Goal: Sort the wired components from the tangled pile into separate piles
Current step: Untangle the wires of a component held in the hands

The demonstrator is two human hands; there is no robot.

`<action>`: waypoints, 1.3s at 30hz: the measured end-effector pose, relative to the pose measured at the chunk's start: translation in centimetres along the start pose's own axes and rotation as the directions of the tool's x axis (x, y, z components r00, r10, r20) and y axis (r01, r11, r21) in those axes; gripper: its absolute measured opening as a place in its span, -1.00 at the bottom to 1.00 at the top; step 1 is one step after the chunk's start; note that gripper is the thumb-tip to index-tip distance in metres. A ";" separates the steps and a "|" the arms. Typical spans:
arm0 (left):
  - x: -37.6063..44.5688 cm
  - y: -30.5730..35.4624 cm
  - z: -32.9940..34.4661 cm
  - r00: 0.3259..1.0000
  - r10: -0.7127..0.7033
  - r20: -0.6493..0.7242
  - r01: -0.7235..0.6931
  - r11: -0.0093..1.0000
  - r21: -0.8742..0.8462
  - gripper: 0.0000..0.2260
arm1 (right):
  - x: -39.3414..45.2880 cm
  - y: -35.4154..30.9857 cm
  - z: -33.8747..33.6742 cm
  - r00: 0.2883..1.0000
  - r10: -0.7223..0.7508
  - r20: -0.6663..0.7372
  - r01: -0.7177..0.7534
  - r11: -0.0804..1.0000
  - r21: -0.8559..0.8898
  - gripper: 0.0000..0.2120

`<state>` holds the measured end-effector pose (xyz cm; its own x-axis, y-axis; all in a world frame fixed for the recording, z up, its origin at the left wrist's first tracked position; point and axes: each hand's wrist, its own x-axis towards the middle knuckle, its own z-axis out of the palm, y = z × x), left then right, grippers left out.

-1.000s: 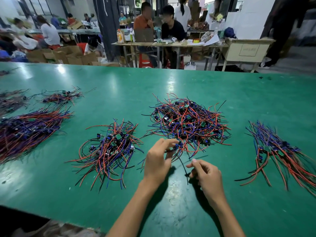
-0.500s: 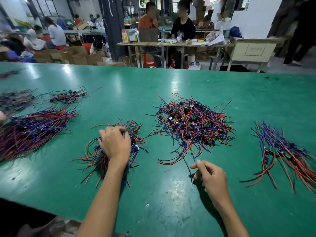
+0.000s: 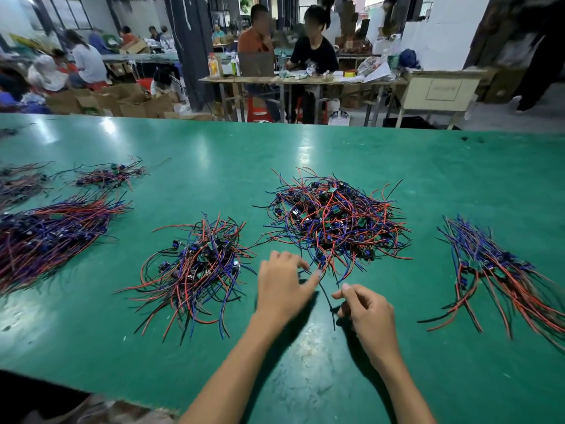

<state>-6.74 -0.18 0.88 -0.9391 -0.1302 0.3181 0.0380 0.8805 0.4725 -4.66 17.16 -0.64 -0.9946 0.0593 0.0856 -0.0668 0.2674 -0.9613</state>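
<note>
Across the whole foreground stretches a green table [image 3: 305, 154], its surface smooth and glossy enough to mirror ceiling lights, scuffed pale near the front edge.

On its left edge lies the biggest sorted pile [image 3: 52, 234]: long red, blue and black insulated wires laid roughly parallel into a flat sheaf. At centre, further back, sits the tangled pile [image 3: 333, 221], a rounded mound of thin springy wires looping every way, with small green circuit boards and dark blocky parts caught inside. At the right edge a fanned bundle [image 3: 495, 270] spreads its wires toward the near right corner. Left of centre is a looser heap [image 3: 198, 270], wires curling outward from a knot of small dark components. Far left at the back lies a small slim cluster [image 3: 110, 175], and beside it, cut by the picture edge, another thin scatter [image 3: 18, 185].

Just in front of the tangled pile, the left hand [image 3: 281, 289] hovers palm down, fingers spread and relaxed, fingertips at the pile's near fringe; it is motion-blurred, and no grip shows. Near it, the right hand [image 3: 370, 313] has its fingers curled, thumb and forefinger pinching a single black wire [image 3: 325, 296]. That wire runs as a thin, slightly bowed line from the pile's near edge down to the bare green surface between the two hands.
</note>
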 end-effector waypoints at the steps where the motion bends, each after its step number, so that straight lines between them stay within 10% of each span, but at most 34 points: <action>1: -0.5 0.5 1.1 0.999 0.002 0.039 -0.003 1.000 0.018 -0.73 | 0.0 0.1 0.0 1.000 0.000 0.005 0.000 1.000 -0.003 -0.72; 12: -3.5 0.4 1.9 0.998 -0.052 0.038 0.063 0.917 -0.393 -0.81 | 0.7 0.9 1.1 0.999 0.007 -0.045 -0.018 0.968 -0.249 -0.90; 18: -3.6 0.1 1.2 0.993 -0.079 0.092 0.121 0.647 -0.753 -0.70 | 0.9 0.7 1.6 0.998 -0.025 -0.059 0.000 0.919 -0.394 -0.69; 25: -4.1 0.5 0.5 0.983 -0.078 0.166 0.183 0.469 -0.864 -0.79 | 0.1 0.4 0.0 0.988 -0.062 0.143 0.036 0.984 0.177 -0.82; 34: -3.8 1.4 -0.5 0.916 0.030 0.400 0.365 0.353 -0.861 -0.81 | -0.9 -0.3 0.0 0.961 -0.142 0.236 0.103 0.980 0.170 -0.78; 39: -2.9 1.2 -1.9 0.920 -0.145 0.363 0.387 0.214 -0.897 -0.78 | -1.4 -0.6 -0.2 0.960 -0.128 0.249 0.104 0.989 0.109 -0.72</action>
<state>-3.35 0.41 2.07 -0.9939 -0.0821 -0.0741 -0.0494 -0.2703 0.9615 -3.25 17.09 -0.12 -0.9661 -0.2167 0.1401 -0.1779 0.1661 -0.9699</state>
